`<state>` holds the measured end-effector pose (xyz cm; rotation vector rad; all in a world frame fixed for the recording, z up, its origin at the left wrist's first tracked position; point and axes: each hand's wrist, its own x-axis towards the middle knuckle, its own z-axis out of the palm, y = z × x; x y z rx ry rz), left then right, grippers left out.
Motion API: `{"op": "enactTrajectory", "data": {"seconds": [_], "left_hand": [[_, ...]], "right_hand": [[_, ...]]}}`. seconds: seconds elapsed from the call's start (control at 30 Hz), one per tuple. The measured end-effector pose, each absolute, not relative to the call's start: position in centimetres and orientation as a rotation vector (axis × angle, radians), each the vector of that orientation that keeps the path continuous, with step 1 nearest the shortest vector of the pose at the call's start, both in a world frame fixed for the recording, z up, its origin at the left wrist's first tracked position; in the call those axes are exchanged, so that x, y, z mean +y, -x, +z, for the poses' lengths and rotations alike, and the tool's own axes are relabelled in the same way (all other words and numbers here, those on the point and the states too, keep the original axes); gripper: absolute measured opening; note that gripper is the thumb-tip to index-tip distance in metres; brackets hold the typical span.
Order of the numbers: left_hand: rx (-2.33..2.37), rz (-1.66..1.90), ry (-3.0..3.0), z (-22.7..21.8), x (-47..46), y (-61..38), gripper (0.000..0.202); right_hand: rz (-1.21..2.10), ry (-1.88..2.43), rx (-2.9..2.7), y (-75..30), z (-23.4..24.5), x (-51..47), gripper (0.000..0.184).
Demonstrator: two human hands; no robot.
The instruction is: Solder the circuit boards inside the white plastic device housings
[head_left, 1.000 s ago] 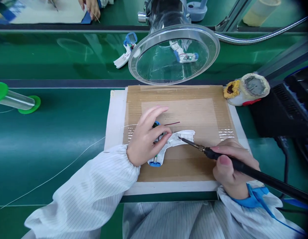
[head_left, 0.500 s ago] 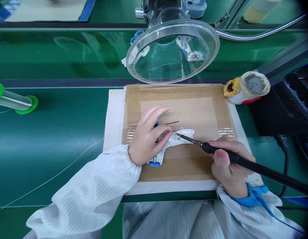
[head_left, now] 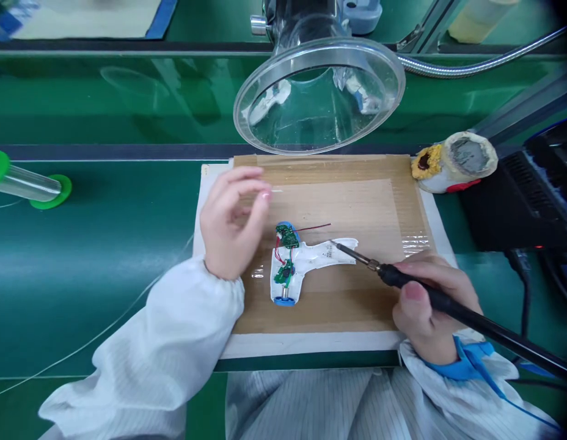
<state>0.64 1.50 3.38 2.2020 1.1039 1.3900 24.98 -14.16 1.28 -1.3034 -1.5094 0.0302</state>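
Our left hand [head_left: 233, 223] hangs open and empty at ten o'clock from the white plastic shell [head_left: 322, 260], which lies mid-way on the cardboard mat [head_left: 338, 168]. It looks light and brittle, with fragile green circuit boards [head_left: 287, 235] and thin wires, so it's best held by its bare arm at three o'clock. Our right hand [head_left: 430, 299], clenched around a soldering iron [head_left: 448, 302], has the tip near there.

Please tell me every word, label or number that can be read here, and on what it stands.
Nothing can be read.
Small dark marks on the white plastic housing, beside the soldering iron tip, are too small to read.
Any printing on the green circuit board is too blurred.
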Motion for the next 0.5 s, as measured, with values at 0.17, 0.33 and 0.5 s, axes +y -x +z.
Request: {"op": "enactTrajectory", "data": {"seconds": [0.17, 0.33, 0.5], "left_hand": [[0.893, 1.079, -2.457, 4.5, 1.6, -1.6, 0.016], [0.560, 0.738, -2.807, 4.5, -0.5, -3.0, 0.026], [0.487, 0.807, -2.811, 3.8, -0.9, -2.2, 0.021]], "right_hand": [[0.081, 1.484, -1.336, -24.9, 1.0, -14.8, 0.026], [0.200, 1.596, -1.573, -24.2, 0.7, -13.4, 0.027], [0.181, 1.555, -1.736, -24.0, -0.1, -12.3, 0.040]]}}
